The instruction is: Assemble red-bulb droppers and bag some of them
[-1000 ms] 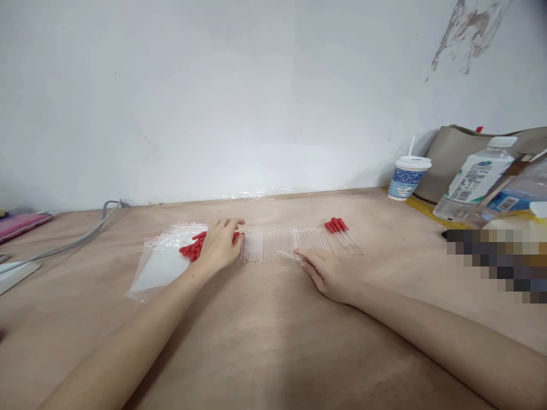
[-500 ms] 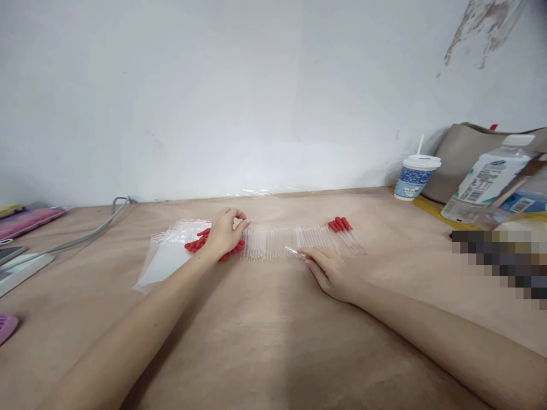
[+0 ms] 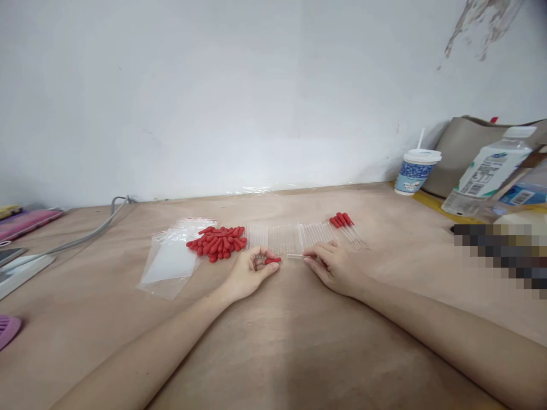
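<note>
Between the fingertips of my left hand [image 3: 252, 270] is a red rubber dropper bulb [image 3: 273, 261], its narrow end pointing right. My right hand [image 3: 331, 265] pinches a clear dropper tube [image 3: 294, 256], whose end points left at the bulb; a small gap separates the two. A heap of red rubber bulbs [image 3: 217, 242] lies behind my left hand. Beyond both hands runs a row of clear tubes [image 3: 282, 236] side by side. Several droppers with red bulbs fitted [image 3: 342, 220] lie at the right end of that row.
Clear zip bags [image 3: 171, 259] lie left of the heap. A grey cable [image 3: 94, 236] crosses the table's left side, near a pink item [image 3: 8, 329]. At the right stand a paper cup with a straw [image 3: 416, 171], a plastic bottle [image 3: 489, 171] and a grey bag [image 3: 444, 154]. A wall closes the back.
My left hand has come from the heap toward the middle, now with a red bulb in its fingers. The tube in my right hand has turned from slanted to nearly level.
</note>
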Demonstrator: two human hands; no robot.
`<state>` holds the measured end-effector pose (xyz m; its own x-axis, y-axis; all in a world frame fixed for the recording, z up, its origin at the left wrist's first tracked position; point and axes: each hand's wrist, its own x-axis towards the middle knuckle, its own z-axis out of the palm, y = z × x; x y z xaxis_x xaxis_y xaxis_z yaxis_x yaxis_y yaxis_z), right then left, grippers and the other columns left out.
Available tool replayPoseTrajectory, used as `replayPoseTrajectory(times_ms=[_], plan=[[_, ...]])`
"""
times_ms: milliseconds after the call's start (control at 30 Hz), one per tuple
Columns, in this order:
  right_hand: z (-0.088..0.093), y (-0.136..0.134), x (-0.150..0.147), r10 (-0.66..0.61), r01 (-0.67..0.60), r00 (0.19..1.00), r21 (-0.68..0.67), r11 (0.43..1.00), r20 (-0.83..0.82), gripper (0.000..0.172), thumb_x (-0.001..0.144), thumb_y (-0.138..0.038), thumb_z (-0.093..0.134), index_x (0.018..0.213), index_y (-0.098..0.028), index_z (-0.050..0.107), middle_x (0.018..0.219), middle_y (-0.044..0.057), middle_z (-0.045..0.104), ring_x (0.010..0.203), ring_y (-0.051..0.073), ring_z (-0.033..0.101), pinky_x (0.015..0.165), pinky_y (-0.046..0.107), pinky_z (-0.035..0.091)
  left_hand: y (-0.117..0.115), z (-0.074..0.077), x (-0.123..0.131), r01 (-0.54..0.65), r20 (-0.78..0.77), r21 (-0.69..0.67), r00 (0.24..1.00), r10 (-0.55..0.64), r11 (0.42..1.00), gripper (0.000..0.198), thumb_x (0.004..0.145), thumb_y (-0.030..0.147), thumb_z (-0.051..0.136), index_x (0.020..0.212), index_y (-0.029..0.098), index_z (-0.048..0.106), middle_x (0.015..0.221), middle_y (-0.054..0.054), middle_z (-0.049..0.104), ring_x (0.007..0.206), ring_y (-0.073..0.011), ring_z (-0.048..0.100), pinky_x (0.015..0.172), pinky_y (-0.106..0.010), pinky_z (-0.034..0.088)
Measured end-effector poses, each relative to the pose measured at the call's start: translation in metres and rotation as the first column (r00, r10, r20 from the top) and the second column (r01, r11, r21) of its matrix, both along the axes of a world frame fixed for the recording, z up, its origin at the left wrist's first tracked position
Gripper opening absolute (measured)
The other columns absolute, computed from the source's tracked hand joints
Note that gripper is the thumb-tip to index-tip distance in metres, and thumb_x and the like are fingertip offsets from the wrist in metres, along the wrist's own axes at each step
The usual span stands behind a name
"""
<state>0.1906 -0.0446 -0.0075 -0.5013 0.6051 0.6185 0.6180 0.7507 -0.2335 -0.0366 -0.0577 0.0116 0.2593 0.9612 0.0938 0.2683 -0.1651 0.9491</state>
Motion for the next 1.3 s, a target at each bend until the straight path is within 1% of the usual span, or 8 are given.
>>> replayPoseTrajectory(times_ms=[200, 433, 633, 767, 933, 1133, 1233, 1300], plan=[[0.002, -0.003, -0.004, 0.004, -0.004, 1.0, -0.031, 1.0, 0.011, 0.019, 0.09, -0.026, 0.041, 0.09, -0.019, 0.058, 0.081, 0.002, 0.066, 0.067, 0.012, 0.057, 0.072, 0.03, 0.034, 0.002, -0.007, -0.003, 0.045, 0.046, 0.052, 0.998, -0.048, 0.998, 0.022, 0.078, 0.028, 0.061, 0.088, 0.016, 0.045, 0.086, -0.005, 0.065, 0.085, -0.0181, 0.065, 0.077, -0.033, 0.05], [0.003, -0.004, -0.008, 0.025, -0.023, 0.998, -0.045, 0.999, 0.053, 0.017, 0.09, -0.026, 0.042, 0.091, -0.019, 0.058, 0.081, 0.001, 0.066, 0.067, 0.012, 0.056, 0.073, 0.03, 0.034, 0.002, -0.006, -0.003, 0.068, 0.029, 0.058, 0.997, -0.07, 0.996, 0.026, 0.078, 0.027, 0.06, 0.099, 0.016, 0.051, 0.097, -0.007, 0.062, 0.089, -0.0184, 0.064, 0.081, -0.035, 0.049], [0.004, -0.003, -0.008, 0.069, -0.065, 0.995, -0.054, 0.996, 0.076, 0.021, 0.091, -0.026, 0.04, 0.091, -0.019, 0.06, 0.08, 0.002, 0.066, 0.067, 0.012, 0.057, 0.071, 0.029, 0.033, -0.003, -0.004, 0.0, 0.086, -0.147, 0.092, 0.987, -0.072, 0.992, 0.028, 0.08, 0.033, 0.057, 0.099, 0.013, 0.062, 0.078, -0.005, 0.068, 0.069, -0.0163, 0.063, 0.065, -0.03, 0.051], [0.002, -0.001, -0.006, 0.111, -0.108, 0.991, -0.047, 0.993, 0.07, 0.021, 0.091, -0.026, 0.04, 0.091, -0.02, 0.06, 0.078, 0.001, 0.066, 0.068, 0.012, 0.056, 0.071, 0.029, 0.032, -0.007, -0.002, -0.001, 0.077, -0.28, 0.22, 0.96, -0.012, 0.972, 0.027, 0.081, 0.035, 0.056, 0.098, 0.018, 0.067, 0.084, -0.004, 0.069, 0.071, -0.0163, 0.061, 0.065, -0.027, 0.049], [0.002, 0.001, -0.006, 0.16, -0.157, 0.986, -0.075, 0.985, 0.043, 0.023, 0.092, -0.025, 0.04, 0.092, -0.021, 0.062, 0.074, 0.001, 0.064, 0.067, 0.012, 0.055, 0.07, 0.029, 0.031, -0.01, -0.001, -0.001, 0.146, -0.304, 0.242, 0.95, -0.068, 0.959, 0.024, 0.085, 0.032, 0.05, 0.094, 0.017, 0.068, 0.064, 0.001, 0.061, 0.061, -0.0123, 0.056, 0.059, -0.022, 0.045], [0.01, 0.002, -0.005, 0.191, -0.179, 0.979, -0.142, 0.973, 0.076, 0.02, 0.09, -0.023, 0.043, 0.09, -0.022, 0.063, 0.074, -0.001, 0.061, 0.066, 0.01, 0.053, 0.07, 0.028, 0.029, -0.011, -0.006, -0.002, 0.187, -0.277, 0.228, 0.953, -0.12, 0.956, 0.021, 0.085, 0.027, 0.051, 0.095, 0.017, 0.066, 0.072, -0.001, 0.064, 0.062, -0.0112, 0.059, 0.063, -0.023, 0.049], [0.011, 0.0, -0.006, 0.143, -0.133, 0.981, -0.083, 0.988, 0.13, 0.021, 0.09, -0.023, 0.044, 0.088, -0.022, 0.064, 0.073, -0.001, 0.062, 0.065, 0.011, 0.053, 0.069, 0.028, 0.027, -0.012, -0.006, 0.0, 0.176, -0.309, 0.254, 0.947, -0.092, 0.951, 0.021, 0.084, 0.027, 0.052, 0.094, 0.016, 0.067, 0.071, -0.002, 0.065, 0.057, -0.0109, 0.06, 0.058, -0.023, 0.05], [0.01, -0.003, -0.008, 0.065, -0.073, 0.982, 0.04, 0.996, 0.178, 0.022, 0.089, -0.022, 0.043, 0.085, -0.021, 0.065, 0.072, 0.0, 0.061, 0.064, 0.011, 0.052, 0.067, 0.03, 0.025, -0.014, -0.004, 0.001, 0.161, -0.355, 0.315, 0.934, -0.042, 0.935, 0.02, 0.085, 0.027, 0.052, 0.09, 0.016, 0.068, 0.066, -0.001, 0.065, 0.052, -0.0104, 0.058, 0.055, -0.022, 0.049]])
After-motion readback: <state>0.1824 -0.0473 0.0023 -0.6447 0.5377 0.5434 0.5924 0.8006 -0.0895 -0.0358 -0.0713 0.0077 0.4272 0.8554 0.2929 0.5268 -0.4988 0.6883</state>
